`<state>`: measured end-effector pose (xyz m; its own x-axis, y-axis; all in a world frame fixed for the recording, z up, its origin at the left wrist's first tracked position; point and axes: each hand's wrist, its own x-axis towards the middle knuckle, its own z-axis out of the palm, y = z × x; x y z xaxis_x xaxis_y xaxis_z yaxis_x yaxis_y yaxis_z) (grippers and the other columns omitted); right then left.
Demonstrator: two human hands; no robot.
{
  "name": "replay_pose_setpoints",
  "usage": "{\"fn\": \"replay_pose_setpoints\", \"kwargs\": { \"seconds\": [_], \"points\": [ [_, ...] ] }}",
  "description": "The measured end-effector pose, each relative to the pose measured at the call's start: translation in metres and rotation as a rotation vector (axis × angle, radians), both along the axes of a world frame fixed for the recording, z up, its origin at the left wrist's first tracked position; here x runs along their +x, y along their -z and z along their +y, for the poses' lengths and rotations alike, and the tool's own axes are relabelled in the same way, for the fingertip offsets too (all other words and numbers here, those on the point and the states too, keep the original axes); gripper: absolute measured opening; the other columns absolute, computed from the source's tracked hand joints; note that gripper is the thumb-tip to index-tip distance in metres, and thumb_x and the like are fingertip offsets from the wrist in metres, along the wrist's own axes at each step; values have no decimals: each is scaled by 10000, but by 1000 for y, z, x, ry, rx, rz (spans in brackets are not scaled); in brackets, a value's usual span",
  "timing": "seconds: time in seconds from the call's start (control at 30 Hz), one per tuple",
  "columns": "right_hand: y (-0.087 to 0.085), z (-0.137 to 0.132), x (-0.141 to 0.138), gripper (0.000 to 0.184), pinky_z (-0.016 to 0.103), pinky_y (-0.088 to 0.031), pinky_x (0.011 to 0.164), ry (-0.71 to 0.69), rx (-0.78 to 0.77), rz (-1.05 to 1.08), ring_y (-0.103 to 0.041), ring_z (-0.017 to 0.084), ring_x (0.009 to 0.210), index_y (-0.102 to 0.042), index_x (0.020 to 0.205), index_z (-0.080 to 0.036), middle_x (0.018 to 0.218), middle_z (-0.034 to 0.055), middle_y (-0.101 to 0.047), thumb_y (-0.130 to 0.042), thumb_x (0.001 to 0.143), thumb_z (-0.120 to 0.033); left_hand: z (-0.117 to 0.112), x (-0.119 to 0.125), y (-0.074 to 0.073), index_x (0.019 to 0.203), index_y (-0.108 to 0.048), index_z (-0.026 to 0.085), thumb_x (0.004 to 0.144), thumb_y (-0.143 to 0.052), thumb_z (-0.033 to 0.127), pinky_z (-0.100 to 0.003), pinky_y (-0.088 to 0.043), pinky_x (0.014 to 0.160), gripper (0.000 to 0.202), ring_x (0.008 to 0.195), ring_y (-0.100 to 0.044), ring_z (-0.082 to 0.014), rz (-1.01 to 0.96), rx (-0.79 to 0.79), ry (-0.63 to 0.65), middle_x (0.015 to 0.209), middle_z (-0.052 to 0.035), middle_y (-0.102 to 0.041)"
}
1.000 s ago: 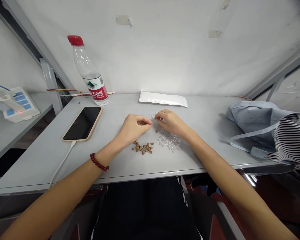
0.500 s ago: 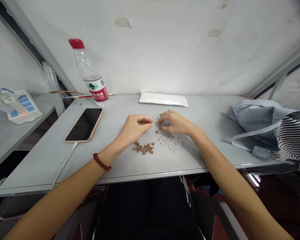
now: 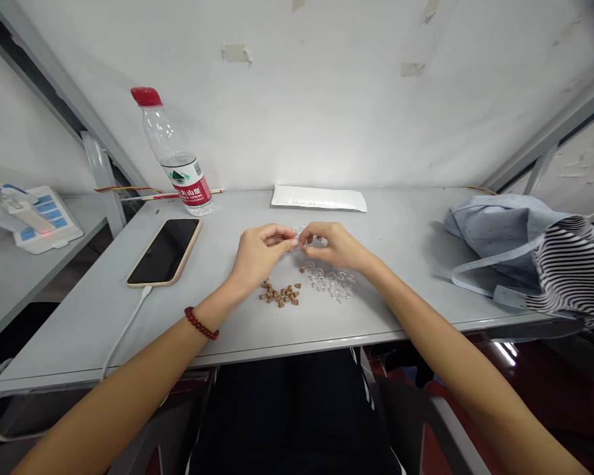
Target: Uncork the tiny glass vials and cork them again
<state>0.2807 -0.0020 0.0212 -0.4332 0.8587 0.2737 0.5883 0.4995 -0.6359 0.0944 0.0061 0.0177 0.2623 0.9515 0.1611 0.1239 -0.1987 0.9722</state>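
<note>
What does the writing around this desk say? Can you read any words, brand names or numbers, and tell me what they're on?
"农夫山泉": characters on the red band of the label on the plastic water bottle.
"SPRING": small print on the same red band.
The remaining print on that label: too small to read.
The blue panels of the white plug-in unit: any markings are too blurred to read.

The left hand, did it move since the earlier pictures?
No, barely: against the small brown pieces on the table, the left hand stays in nearly the same place, just beyond them.
</note>
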Motion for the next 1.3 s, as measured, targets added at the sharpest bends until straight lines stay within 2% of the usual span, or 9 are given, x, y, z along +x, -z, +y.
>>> {"fn": "replay_pose_setpoints", "kwargs": {
  "seconds": [0.23, 0.43, 0.57, 0.67, 0.87, 1.0, 1.07, 1.13, 1.3],
  "points": [
    [-1, -5, -8, 114, 285, -442, 732, 10, -24, 123, -565, 129, 753, -633, 847, -180, 859, 23, -650, -539, 783, -172, 0, 0, 3, 796, -704, 140, 696, -731, 224, -322, -554, 786, 133, 778, -685, -180, -9, 112, -41, 798, -39, -732],
    [-3, -8, -12, 178, 283, -450, 667, 5, -293, 342, -591, 138, 719, -618, 910, -160, 729, 17, -636, -580, 823, -311, -4, 2, 6, 809, -703, 162, 766, -677, 239, -283, -556, 786, 91, 794, -683, -160, -30, 282, -77, 868, -28, -719],
    [-6, -9, -13, 171, 295, -464, 726, -3, -346, 459, -610, 141, 749, -639, 899, -155, 733, 23, -655, -601, 822, -302, -6, 2, 5, 840, -707, 161, 792, -667, 248, -268, -559, 774, 107, 799, -691, -163, -17, 329, -111, 865, -35, -730],
    [-5, -8, -14, 131, 315, -472, 780, 31, -356, 503, -617, 141, 755, -653, 876, -165, 729, 20, -664, -594, 818, -267, -9, 1, 3, 969, -690, 158, 823, -638, 253, -283, -552, 822, 182, 841, -696, -171, 19, 364, -133, 889, -46, -740],
    [-1, -7, -14, 153, 336, -480, 785, 24, -350, 502, -628, 156, 761, -656, 880, -158, 741, 35, -682, -580, 822, -277, -11, -3, 2, 1035, -666, 166, 847, -598, 247, -304, -526, 872, 216, 873, -696, -182, 142, 457, -102, 843, -38, -744],
    [0, -4, -12, 145, 320, -467, 721, 51, -157, 212, -617, 168, 765, -642, 863, -157, 785, 46, -679, -550, 813, -257, -5, -7, 0, 960, -696, 170, 839, -570, 221, -281, -526, 774, 182, 836, -681, -177, 254, 481, -52, 879, -41, -743],
    [2, 1, -8, 111, 321, -449, 711, 98, 16, -7, -591, 171, 757, -626, 812, -159, 808, 53, -663, -525, 789, -198, -2, -11, -3, 900, -711, 174, 819, -570, 214, -274, -509, 733, 167, 838, -661, -179, 348, 500, -3, 918, -40, -736],
    [4, 5, -2, 104, 330, -436, 714, 124, 113, -189, -568, 184, 770, -611, 789, -158, 823, 67, -648, -509, 769, -159, 0, -14, -7, 860, -721, 190, 801, -585, 241, -272, -488, 699, 157, 818, -643, -181, 458, 473, 127, 898, -27, -730],
    [8, 8, 11, 91, 342, -422, 741, 105, 77, -321, -545, 221, 862, -586, 752, -182, 827, 67, -642, -508, 767, -139, -7, -18, -12, 863, -724, 201, 780, -588, 272, -249, -458, 579, 174, 653, -628, -153, 617, 200, 580, 809, -24, -721]
  ]
}}
